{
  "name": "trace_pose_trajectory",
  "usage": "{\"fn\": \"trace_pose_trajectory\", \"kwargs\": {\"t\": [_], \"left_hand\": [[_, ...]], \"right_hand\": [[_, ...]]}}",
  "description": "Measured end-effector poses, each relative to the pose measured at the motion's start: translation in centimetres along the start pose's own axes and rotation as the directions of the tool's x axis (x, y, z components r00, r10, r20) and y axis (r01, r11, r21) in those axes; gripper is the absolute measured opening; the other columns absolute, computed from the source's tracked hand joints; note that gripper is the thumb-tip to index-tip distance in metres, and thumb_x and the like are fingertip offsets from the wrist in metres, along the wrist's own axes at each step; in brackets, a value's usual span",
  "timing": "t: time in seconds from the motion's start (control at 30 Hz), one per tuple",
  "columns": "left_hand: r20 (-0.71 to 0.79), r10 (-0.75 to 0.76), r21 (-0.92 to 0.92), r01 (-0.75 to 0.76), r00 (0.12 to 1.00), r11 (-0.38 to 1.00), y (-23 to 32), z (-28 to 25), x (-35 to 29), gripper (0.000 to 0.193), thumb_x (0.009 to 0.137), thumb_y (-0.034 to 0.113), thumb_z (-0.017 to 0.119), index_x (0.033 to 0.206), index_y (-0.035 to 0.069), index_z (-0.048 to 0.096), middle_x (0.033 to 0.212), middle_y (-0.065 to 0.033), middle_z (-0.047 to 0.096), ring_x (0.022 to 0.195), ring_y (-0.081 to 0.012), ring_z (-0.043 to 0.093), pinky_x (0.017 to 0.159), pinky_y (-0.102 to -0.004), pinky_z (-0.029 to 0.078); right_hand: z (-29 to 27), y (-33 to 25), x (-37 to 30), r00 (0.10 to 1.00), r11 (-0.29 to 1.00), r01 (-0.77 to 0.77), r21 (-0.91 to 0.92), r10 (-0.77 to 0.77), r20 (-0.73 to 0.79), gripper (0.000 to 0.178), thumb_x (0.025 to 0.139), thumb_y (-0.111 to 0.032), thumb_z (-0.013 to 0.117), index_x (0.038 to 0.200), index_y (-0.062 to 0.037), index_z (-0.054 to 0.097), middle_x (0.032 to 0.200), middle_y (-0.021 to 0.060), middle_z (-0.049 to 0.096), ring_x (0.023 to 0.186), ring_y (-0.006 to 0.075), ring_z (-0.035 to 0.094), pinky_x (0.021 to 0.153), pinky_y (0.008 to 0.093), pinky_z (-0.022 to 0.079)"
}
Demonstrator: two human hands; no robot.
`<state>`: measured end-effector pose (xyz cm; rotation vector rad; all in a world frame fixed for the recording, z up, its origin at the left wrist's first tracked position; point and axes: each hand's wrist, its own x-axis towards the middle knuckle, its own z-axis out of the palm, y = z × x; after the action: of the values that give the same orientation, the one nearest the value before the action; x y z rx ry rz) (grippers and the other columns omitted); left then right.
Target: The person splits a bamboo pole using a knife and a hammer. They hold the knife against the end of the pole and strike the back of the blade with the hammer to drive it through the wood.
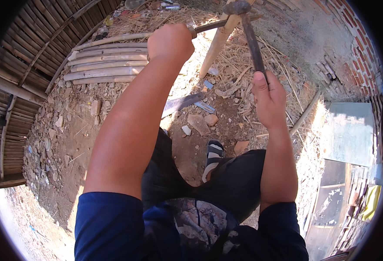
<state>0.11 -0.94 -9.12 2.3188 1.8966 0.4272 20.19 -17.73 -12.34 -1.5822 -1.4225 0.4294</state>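
Observation:
My left hand (pixel 171 41) is closed round the light handle of a long dark-bladed knife (pixel 210 26). Its blade lies across the upper part of a pale, upright-leaning pole (pixel 219 42), and a tip shows on the far side. In my right hand (pixel 269 95) I grip the dark shaft of a hammer (pixel 253 43). The hammer's head is over the pole's top end, close above the blade; whether they touch I cannot tell. The pole's lower end meets the straw-littered ground.
Several bamboo poles (pixel 106 64) lie side by side at the left. A flat metal blade (pixel 180 104) and broken bricks (pixel 198 124) lie before my feet. A slatted wall (pixel 22 65) rises at the left, a brick-and-plaster wall (pixel 300 30) at the right, with a grey panel (pixel 348 130) near it.

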Motion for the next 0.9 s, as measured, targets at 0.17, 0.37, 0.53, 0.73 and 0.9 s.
{"fn": "trace_pose_trajectory", "kwargs": {"t": [0.17, 0.37, 0.53, 0.73, 0.9], "left_hand": [[-0.006, 0.006, -0.005, -0.006, 1.0, 1.0, 0.3, -0.2, 0.1, 0.024, 0.091, 0.021, 0.067, 0.11, 0.011, 0.077, 0.105, -0.0127, 0.077, 0.099, -0.0306, 0.075, 0.082, -0.0422, 0.061], [0.019, -0.008, -0.021, 0.008, 1.0, 1.0, 0.6, -0.2, 0.4, 0.024, 0.091, 0.019, 0.066, 0.111, 0.012, 0.077, 0.105, -0.0126, 0.077, 0.099, -0.0314, 0.075, 0.083, -0.0425, 0.061], [0.006, -0.042, -0.029, 0.042, 0.999, 0.999, -0.7, 0.1, 0.4, 0.024, 0.091, 0.02, 0.066, 0.112, 0.015, 0.077, 0.106, -0.0121, 0.077, 0.098, -0.0315, 0.075, 0.083, -0.0427, 0.061], [-0.008, -0.028, 0.006, 0.028, 1.0, 1.0, -0.5, 0.3, 0.7, 0.031, 0.099, 0.035, 0.058, 0.112, 0.012, 0.074, 0.097, -0.0121, 0.076, 0.093, -0.0301, 0.074, 0.081, -0.0456, 0.06], [-0.033, -0.019, 0.007, 0.019, 0.999, 1.0, -0.7, -0.2, 1.6, 0.025, 0.089, 0.027, 0.069, 0.109, 0.016, 0.078, 0.098, -0.0103, 0.077, 0.093, -0.0297, 0.074, 0.08, -0.043, 0.06]], "right_hand": [[-0.9, -2.9, 0.2, 0.984, 0.941, 0.168, 0.293, -0.142, -0.108, 0.043, 0.107, -0.045, 0.055, 0.095, -0.004, 0.06, 0.07, 0.001, 0.055, 0.061, 0.0108, 0.048, 0.057, 0.0311, 0.041], [2.5, 1.3, -0.3, 0.996, 0.99, -0.011, -0.142, 0.024, 0.091, 0.045, 0.107, -0.045, 0.056, 0.092, -0.0031, 0.059, 0.07, 0.0004, 0.054, 0.062, 0.0106, 0.049, 0.057, 0.0295, 0.04], [-3.7, 0.2, -2.0, 1.0, 0.993, 0.009, 0.121, -0.012, 0.025, 0.047, 0.105, -0.051, 0.057, 0.093, -0.0051, 0.06, 0.069, -0.0023, 0.051, 0.061, 0.0079, 0.046, 0.055, 0.0261, 0.038], [-8.2, -2.9, 2.3, 0.975, 0.943, 0.114, 0.312, -0.046, -0.217, 0.047, 0.107, -0.049, 0.053, 0.094, -0.0041, 0.058, 0.069, -0.0022, 0.047, 0.059, 0.0046, 0.041, 0.052, 0.0219, 0.033], [-5.7, 1.5, 6.1, 0.96, 0.996, 0.069, 0.055, -0.051, -0.274, 0.049, 0.108, -0.05, 0.052, 0.093, -0.0036, 0.059, 0.069, -0.0014, 0.048, 0.062, 0.0092, 0.044, 0.055, 0.027, 0.037]]}}
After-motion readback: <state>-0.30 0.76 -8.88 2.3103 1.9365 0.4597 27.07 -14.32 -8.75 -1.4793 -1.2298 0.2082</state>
